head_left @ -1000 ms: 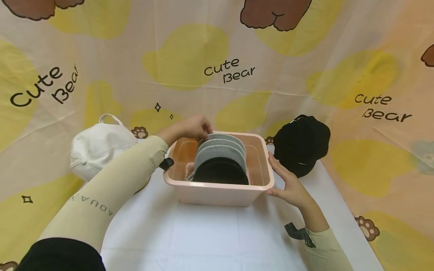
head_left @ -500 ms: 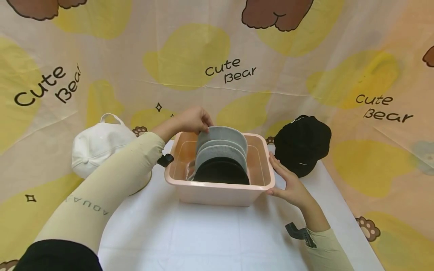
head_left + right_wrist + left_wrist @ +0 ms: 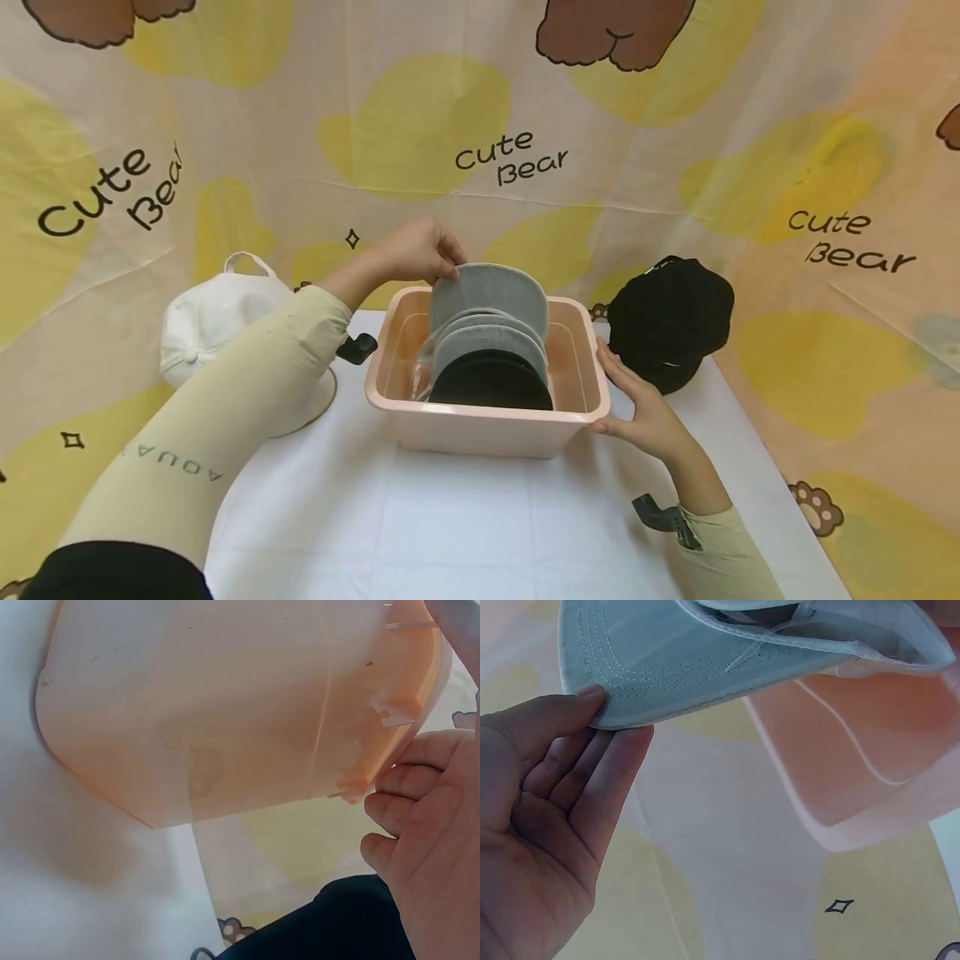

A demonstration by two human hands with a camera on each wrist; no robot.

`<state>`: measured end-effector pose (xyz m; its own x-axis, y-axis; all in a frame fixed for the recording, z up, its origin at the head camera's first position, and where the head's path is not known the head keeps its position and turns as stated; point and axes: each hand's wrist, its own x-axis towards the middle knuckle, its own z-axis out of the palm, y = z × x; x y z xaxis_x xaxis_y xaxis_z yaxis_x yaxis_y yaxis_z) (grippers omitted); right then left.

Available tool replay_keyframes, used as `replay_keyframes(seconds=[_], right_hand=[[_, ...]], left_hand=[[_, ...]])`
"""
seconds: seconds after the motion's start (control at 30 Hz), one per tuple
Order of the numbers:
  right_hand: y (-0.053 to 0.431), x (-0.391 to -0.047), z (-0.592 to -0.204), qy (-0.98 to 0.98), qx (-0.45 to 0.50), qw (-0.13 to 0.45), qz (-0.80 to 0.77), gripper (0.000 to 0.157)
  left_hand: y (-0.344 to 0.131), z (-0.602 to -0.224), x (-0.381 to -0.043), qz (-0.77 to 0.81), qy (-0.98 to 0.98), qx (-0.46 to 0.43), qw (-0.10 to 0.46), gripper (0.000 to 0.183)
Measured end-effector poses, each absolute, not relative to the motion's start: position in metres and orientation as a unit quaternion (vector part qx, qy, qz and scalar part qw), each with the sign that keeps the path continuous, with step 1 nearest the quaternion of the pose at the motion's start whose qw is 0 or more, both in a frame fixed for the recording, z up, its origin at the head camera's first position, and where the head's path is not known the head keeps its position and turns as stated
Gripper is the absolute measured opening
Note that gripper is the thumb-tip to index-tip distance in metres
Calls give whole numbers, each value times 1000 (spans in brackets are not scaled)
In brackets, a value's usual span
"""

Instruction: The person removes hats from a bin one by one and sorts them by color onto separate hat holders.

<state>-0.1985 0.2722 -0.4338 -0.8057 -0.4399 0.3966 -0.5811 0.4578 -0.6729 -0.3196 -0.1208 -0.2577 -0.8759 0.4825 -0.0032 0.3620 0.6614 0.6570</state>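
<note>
My left hand (image 3: 416, 250) pinches the left edge of a grey-blue cap's brim (image 3: 491, 293) between thumb and fingers. That cap stands raised at the back of a pink plastic bin (image 3: 472, 432); in the left wrist view its stitched brim (image 3: 660, 671) shows close up. Before it in the bin are more grey brims (image 3: 495, 336) and a black brim (image 3: 491, 381) at the front. My right hand (image 3: 641, 412) rests against the bin's right side with fingers extended; the right wrist view shows the fingertips (image 3: 386, 814) by the rim.
A white cap (image 3: 217, 321) lies left of the bin, partly behind my left forearm. A black cap (image 3: 671, 321) sits just right of the bin, near my right hand. Behind the white table (image 3: 450, 517) hangs a patterned cloth (image 3: 637, 167).
My left hand has moved up, lifting the rearmost grey-blue cap's brim higher above the others. My right hand and the bin have stayed in place.
</note>
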Motion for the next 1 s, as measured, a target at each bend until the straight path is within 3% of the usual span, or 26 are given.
replay_keyframes(seconds=[1.0], right_hand=[[270,-195,-431,-855,292,77,422,114]], left_hand=[[-142,-207,-301,371,905,206,13,21]])
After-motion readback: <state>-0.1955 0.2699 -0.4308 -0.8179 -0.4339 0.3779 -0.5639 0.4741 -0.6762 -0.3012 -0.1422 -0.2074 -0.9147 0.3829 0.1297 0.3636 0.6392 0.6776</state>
